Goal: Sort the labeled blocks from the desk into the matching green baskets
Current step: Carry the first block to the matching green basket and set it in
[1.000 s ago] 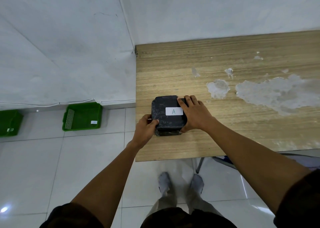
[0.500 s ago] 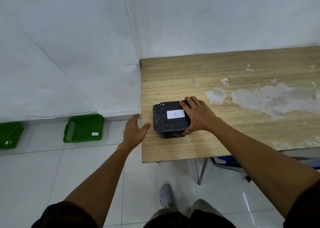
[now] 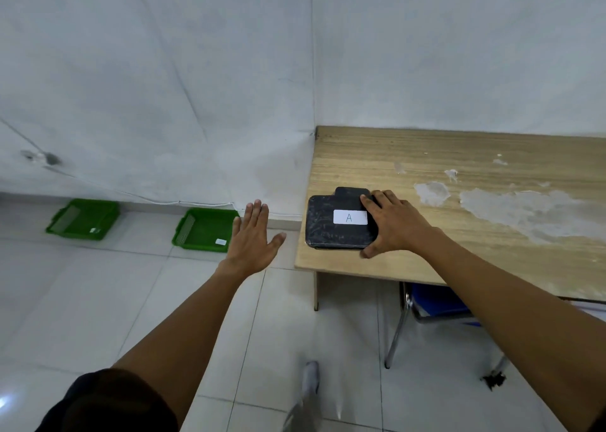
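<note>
One block A (image 3: 339, 223) at worktop (image 3: 459, 169) left corner; right hand (image 3: 395, 225) clamped on its right edge, left hand (image 3: 252, 238) spread empty just left; baskets (image 3: 205, 230) farther left.

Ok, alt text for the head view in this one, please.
A right hand grips a black block labeled A near the corner of a worn wooden desk. The left hand hangs open, off the desk. Two green baskets sit on the tiled floor by the wall.

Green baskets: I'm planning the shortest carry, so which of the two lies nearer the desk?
The right basket, just past the open left hand. The other basket sits farther left along the wall, away from the desk.
</note>
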A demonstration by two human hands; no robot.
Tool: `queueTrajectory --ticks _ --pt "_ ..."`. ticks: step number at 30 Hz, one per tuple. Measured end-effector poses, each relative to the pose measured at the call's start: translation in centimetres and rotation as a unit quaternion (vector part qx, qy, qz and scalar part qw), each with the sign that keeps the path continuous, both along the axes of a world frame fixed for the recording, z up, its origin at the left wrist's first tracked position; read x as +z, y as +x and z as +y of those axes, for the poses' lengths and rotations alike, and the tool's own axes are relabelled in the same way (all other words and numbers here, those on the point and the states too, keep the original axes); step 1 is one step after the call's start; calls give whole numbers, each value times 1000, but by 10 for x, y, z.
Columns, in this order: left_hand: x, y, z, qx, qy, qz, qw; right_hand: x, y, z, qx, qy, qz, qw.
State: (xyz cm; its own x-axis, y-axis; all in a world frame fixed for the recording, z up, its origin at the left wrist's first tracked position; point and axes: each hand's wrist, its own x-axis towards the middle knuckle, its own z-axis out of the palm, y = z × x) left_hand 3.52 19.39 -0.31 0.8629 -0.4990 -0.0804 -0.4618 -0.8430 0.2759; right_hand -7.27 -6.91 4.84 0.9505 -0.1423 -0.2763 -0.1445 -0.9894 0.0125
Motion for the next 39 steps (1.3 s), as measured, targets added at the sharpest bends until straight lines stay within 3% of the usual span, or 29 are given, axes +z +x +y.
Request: queueTrajectory --ticks 15,30,39 --pt "15 -68 155 39 -20 3 999 15 -37 145 66 13 1 998" --pt "14 -128 470 89 -28 22 995 9 -63 463 110 19 -3 994" --pt "17 -104 625 141 -27 8 990 15 -5 603 159 6 6 987"
